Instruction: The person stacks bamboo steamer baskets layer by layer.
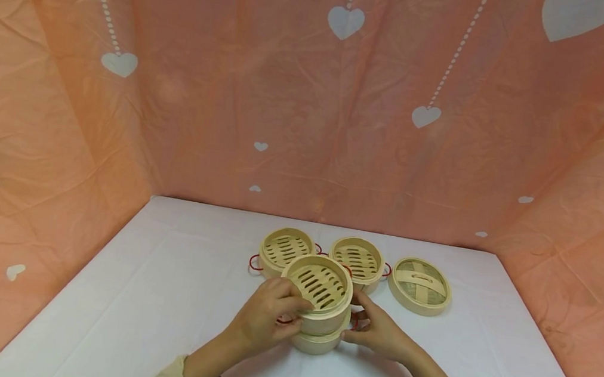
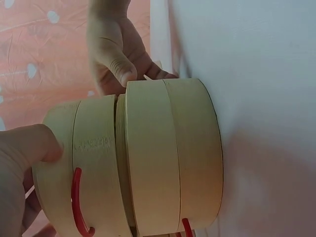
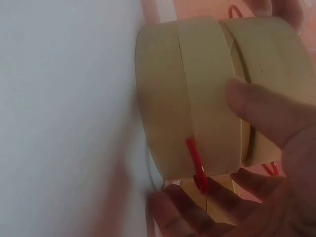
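An upper bamboo steamer basket (image 1: 325, 322) with a slatted base sits on a lower bamboo steamer basket (image 1: 316, 345), which stands on the table. My left hand (image 1: 272, 311) grips the upper basket at its left side, thumb on the outer wall. A narrow dark gap shows between the two baskets in the left wrist view, and the upper one looks slightly tilted. At the right, my right hand (image 1: 375, 332) holds the lower basket, its thumb (image 3: 242, 96) near the upper edge and its fingers around the far side. Red loop handles (image 3: 197, 165) stick out from the baskets.
Behind the stack stand two more steamer baskets, a left one (image 1: 265, 263) and a right one (image 1: 377, 282). A woven bamboo lid (image 1: 417, 309) lies at the right. White cloth (image 1: 181, 274) covers the table; orange curtains (image 1: 303, 170) with hearts surround it.
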Tool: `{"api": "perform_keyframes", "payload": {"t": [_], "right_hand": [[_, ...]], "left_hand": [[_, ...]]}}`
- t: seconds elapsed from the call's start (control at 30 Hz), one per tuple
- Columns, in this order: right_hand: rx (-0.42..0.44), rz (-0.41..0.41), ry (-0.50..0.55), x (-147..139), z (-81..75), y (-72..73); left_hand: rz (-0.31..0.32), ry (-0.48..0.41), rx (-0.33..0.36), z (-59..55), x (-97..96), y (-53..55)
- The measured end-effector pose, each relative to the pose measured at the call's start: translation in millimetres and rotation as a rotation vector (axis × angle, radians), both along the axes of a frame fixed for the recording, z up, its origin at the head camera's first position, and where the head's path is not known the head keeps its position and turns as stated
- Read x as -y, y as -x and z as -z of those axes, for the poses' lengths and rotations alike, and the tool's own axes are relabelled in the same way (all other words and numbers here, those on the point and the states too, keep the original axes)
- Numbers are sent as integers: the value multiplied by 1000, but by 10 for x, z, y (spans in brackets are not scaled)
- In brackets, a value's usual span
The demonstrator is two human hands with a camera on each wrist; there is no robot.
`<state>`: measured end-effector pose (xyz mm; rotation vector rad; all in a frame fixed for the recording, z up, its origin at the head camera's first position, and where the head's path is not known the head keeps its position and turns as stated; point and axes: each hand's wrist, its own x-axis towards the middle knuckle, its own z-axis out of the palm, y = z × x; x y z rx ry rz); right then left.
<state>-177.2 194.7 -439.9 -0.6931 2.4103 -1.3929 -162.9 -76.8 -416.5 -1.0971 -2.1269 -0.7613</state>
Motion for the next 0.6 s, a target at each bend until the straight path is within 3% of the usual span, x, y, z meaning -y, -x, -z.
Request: {"api": "perform_keyframes", "payload": {"t": [0.6], "right_hand": [[29,30,2,1,-20,-3]], "left_hand": [[36,-3,-69,6,-32,-8]]}}
